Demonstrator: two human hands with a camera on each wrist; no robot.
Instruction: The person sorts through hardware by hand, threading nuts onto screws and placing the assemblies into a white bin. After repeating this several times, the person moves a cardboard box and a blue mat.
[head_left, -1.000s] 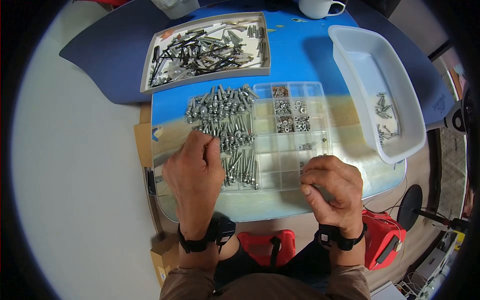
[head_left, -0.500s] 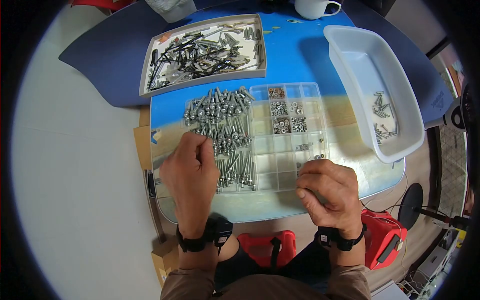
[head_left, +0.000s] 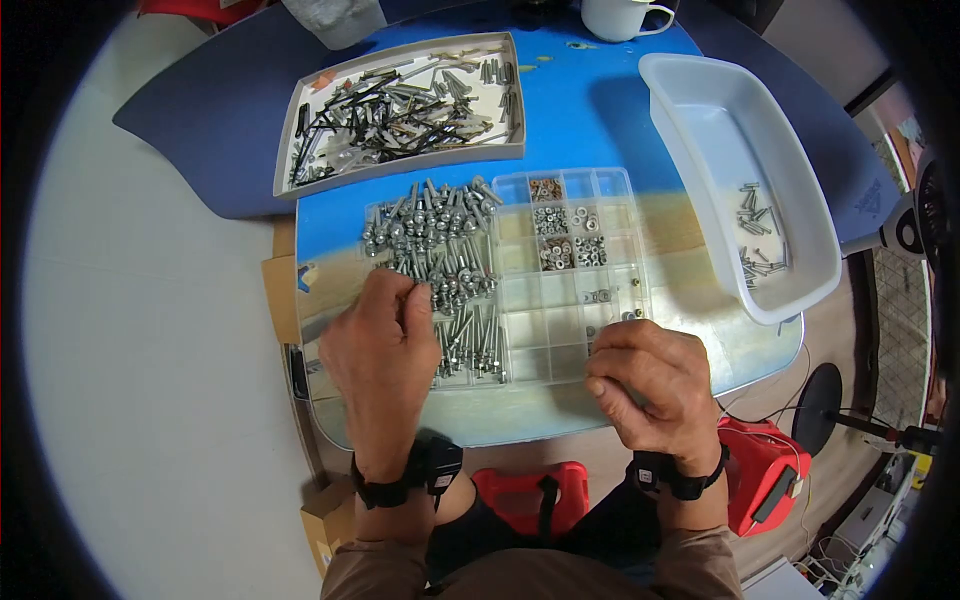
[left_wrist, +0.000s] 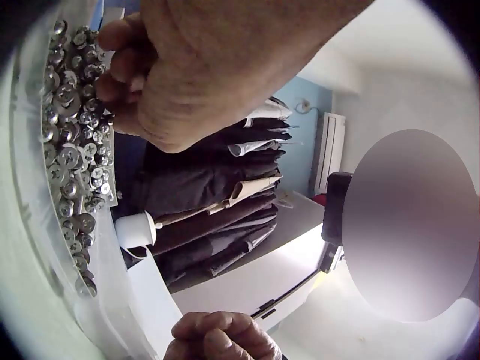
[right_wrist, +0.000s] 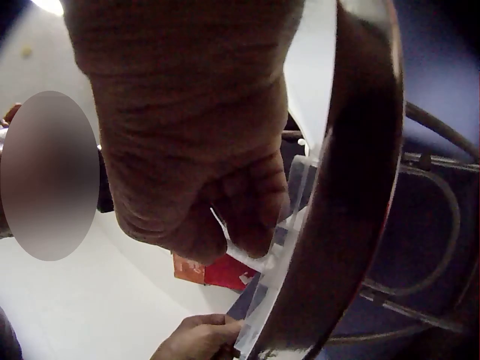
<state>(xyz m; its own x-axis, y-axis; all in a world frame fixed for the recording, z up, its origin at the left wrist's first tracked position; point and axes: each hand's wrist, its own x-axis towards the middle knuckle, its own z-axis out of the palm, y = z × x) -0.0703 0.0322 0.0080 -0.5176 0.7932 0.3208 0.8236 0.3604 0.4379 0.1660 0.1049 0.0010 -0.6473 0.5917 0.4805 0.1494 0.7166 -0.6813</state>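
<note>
My left hand (head_left: pixel 380 370) hovers with bent fingers at the near left side of a clear compartment box (head_left: pixel 525 325), its thumb and forefinger together right over the screws (head_left: pixel 460 275). In the left wrist view the fingers (left_wrist: pixel 124 82) overlap several screws and washers; I cannot tell what they pinch. Near the box's lower right corner is my right hand (head_left: pixel 655 385), fingers and thumb loosely curled. Nothing shows between its fingertips. Small nuts and washers (head_left: pixel 555 220) fill a few compartments, while a few small fittings (head_left: pixel 597 296) lie beside the right fingers.
Behind the box stands a shallow cardboard tray (head_left: pixel 400 165) of mixed screws and black ties. A white plastic tub (head_left: pixel 700 190) with several screws stands on the right. At the back are a white mug (head_left: pixel 610 18) and a pale container (head_left: pixel 335 22).
The head view has shifted slightly, so the box, tray and tub appear a little further left. Both hands keep nearly the same pose over the box.
</note>
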